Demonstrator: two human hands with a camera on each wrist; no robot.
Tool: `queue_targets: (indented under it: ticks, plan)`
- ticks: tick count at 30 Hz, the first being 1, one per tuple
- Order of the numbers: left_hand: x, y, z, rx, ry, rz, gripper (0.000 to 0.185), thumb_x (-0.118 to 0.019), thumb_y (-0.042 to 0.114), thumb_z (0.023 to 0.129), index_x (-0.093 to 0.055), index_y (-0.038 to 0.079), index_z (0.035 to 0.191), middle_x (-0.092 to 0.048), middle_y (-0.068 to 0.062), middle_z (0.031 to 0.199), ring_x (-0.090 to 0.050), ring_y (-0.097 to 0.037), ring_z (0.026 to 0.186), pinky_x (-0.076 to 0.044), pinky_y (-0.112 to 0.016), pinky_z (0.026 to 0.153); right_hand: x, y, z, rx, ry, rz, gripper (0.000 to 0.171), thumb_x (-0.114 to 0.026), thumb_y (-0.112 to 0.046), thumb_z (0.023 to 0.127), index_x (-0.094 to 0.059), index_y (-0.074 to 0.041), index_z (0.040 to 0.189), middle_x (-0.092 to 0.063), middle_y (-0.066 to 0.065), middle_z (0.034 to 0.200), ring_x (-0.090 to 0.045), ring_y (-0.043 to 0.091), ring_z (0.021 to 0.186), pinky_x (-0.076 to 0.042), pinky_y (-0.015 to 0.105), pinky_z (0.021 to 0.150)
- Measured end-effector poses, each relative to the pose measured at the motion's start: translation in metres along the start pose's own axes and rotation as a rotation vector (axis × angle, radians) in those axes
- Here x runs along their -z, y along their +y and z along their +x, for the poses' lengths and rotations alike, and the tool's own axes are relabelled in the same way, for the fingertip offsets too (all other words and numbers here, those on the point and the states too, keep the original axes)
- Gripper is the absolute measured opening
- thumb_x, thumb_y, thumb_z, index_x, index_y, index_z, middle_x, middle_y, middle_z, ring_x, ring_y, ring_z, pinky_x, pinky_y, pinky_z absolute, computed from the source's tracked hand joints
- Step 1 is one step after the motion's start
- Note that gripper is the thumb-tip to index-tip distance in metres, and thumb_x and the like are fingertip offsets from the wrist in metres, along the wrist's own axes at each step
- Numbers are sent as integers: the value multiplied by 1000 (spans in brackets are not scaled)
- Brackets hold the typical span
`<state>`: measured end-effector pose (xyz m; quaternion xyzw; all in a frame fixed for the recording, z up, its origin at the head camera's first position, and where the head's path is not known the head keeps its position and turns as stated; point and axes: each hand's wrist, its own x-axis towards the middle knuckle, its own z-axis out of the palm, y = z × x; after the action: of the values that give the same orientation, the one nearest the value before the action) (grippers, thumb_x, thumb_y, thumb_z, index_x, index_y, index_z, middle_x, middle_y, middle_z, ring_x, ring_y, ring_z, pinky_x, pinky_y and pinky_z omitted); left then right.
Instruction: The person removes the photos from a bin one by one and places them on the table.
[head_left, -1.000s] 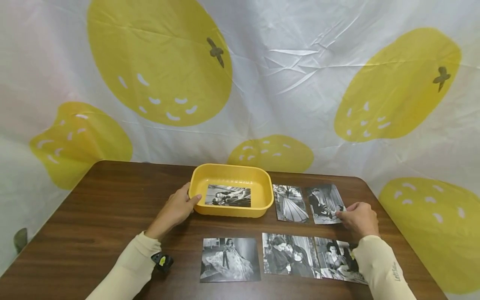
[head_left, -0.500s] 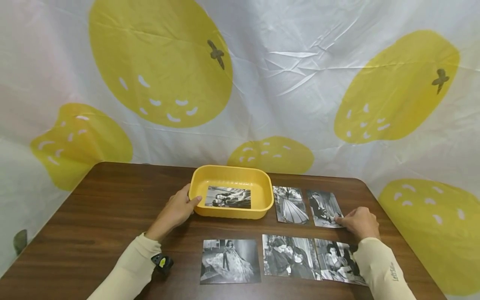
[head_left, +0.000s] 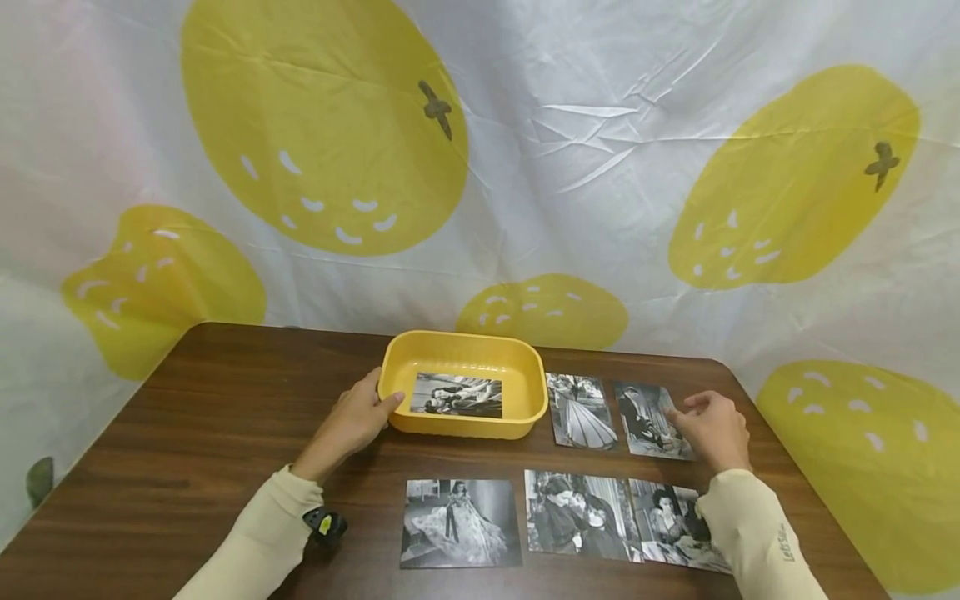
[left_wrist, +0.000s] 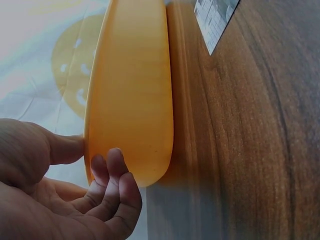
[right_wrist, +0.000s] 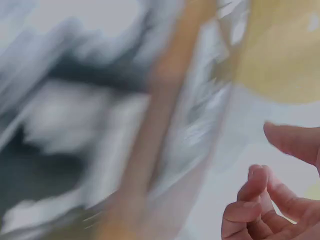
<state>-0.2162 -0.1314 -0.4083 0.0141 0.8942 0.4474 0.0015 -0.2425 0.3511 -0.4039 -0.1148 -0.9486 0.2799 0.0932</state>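
Observation:
At the left end of a yellow plastic basin (head_left: 461, 427), my left hand (head_left: 352, 421) grips the rim. Its thumb lies over the rim and the fingers (left_wrist: 117, 192) curl against the outer wall. A black-and-white photo (head_left: 457, 396) lies inside the basin. To the right, my right hand (head_left: 716, 429) hovers at the right edge of another black-and-white photo (head_left: 647, 421). Thumb and fingers (right_wrist: 245, 212) are apart with nothing between them. Between that photo and the basin lies a photo of a wide gown (head_left: 581, 412).
Nearer the front, a photo of a spread gown (head_left: 461, 525), a photo of a close pair (head_left: 573, 512) and a photo partly under the right sleeve (head_left: 675, 517) form a row. The brown table (head_left: 202, 467) meets a lemon-print cloth (head_left: 555, 208) behind.
The right hand pinched the right-hand photo's edge and drew it slightly towards me; now it has let go and lifted away. The left hand and basin have stayed in place.

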Motion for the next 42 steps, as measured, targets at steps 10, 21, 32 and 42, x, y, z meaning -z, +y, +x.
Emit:
queue_targets:
  ticks: [10,21,32,42]
  plan:
    - [0,1,0,6,-6,-13,47,-57,18,104,-44,-2,145,-59,-10,82,-54,-19,67,-42,-30,59,-4,-103,2,280,65,130,44,-77,-33,90,-68,3,113,-71,21,101,-67,38,93,-47,54,85]
    - [-1,0,4,0,-5,-4,46,-57,20,104,-46,-2,144,-59,-9,79,-54,-19,65,-41,-30,58,-61,-190,-13,479,-246,41,50,-82,-34,86,-67,-1,121,-68,17,118,-65,35,105,-51,48,89]
    - [-2,-2,2,20,3,8,48,-58,19,104,-45,-2,145,-60,-9,80,-56,-18,66,-42,-30,58,-122,-207,-8,554,-560,-187,80,-91,-32,76,-52,9,133,-61,23,126,-58,37,120,-43,46,105]
    - [0,0,1,19,7,10,48,-59,20,103,-45,-1,145,-59,-8,76,-53,-18,63,-39,-30,56,-137,-216,-8,537,-525,-390,78,-91,-28,75,-53,1,136,-47,23,143,-51,44,127,-42,50,106]
